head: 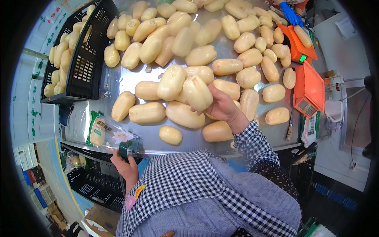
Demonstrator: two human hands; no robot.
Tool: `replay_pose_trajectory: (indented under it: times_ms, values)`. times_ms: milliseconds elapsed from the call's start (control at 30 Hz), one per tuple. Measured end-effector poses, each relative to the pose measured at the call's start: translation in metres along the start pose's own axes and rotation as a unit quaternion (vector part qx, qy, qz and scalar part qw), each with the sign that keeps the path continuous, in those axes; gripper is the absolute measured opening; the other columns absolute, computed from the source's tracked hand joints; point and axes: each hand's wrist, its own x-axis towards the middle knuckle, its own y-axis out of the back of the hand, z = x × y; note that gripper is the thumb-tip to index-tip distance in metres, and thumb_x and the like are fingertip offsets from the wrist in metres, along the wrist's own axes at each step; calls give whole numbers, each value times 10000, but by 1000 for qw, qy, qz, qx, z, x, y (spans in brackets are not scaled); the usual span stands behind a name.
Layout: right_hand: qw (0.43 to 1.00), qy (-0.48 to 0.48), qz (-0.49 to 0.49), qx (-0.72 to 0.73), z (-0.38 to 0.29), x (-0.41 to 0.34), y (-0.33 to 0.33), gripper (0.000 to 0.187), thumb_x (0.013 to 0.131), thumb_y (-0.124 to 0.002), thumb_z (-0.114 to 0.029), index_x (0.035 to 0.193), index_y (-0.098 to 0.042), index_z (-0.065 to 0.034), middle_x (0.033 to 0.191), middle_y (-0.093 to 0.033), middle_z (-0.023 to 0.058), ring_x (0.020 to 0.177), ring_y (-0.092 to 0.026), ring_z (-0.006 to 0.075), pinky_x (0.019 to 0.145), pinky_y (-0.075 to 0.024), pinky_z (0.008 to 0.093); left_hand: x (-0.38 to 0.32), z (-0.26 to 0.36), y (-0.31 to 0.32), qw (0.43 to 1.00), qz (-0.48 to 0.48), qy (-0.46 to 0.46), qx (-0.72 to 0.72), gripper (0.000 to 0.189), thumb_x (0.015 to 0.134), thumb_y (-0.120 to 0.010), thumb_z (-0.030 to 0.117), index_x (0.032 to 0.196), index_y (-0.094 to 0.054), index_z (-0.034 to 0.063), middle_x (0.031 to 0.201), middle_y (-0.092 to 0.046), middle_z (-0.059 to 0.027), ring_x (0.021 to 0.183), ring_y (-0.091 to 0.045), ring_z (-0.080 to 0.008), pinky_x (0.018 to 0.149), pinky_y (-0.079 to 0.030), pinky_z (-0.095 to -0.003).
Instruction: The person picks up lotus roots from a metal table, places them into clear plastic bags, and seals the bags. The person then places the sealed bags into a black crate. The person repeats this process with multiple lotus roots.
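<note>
My right hand (223, 108) holds a peeled lotus root segment (197, 92) above the metal table (189, 148). Many more pale segments lie under and around it. At the table's front edge, my left hand (127, 169) grips the green end of a clear plastic bag (125, 145) printed with a pink flower. Just left of that bag, a green-trimmed printed package (97, 130) lies flat with a segment inside or pictured on it; I cannot tell which.
A black plastic crate (86, 68) full of segments stands at the left. Two orange scales (309, 89) are at the right, near a wooden-handled knife (289, 132). Another person's blue-gloved hands (290, 14) are at the upper right. A black crate (94, 180) sits below the table.
</note>
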Motion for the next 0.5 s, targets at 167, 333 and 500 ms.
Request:
replay_pose_trajectory:
  times_ms: [167,333,500]
  values:
    - [996,20,-19,81,-2,2,7,689,1032,-251,-591,1460,-388,-69,1221,-608,264,972,-676,289,789,-577,362,18,0,-4,1000,-4,-21,2,488,828,-648,-2,1279,-464,-37,1064,-457,-165,911,-523,-306,798,-461,-363]
    - [998,20,34,43,1,-5,8,544,1034,-447,-463,1400,-463,-60,1224,-636,179,1003,-674,257,789,-576,337,3,3,5,1000,0,3,-13,514,833,-629,-27,1315,-449,-35,1086,-448,-174,955,-534,-321,848,-469,-369]
    - [726,157,129,-657,4,-4,3,534,802,-759,-299,1251,-578,-75,1143,-629,136,1039,-609,301,854,-509,408,1,5,-1,999,-5,-10,-50,512,843,-605,-47,1322,-424,-60,1126,-435,-193,1057,-527,-335,951,-448,-371]
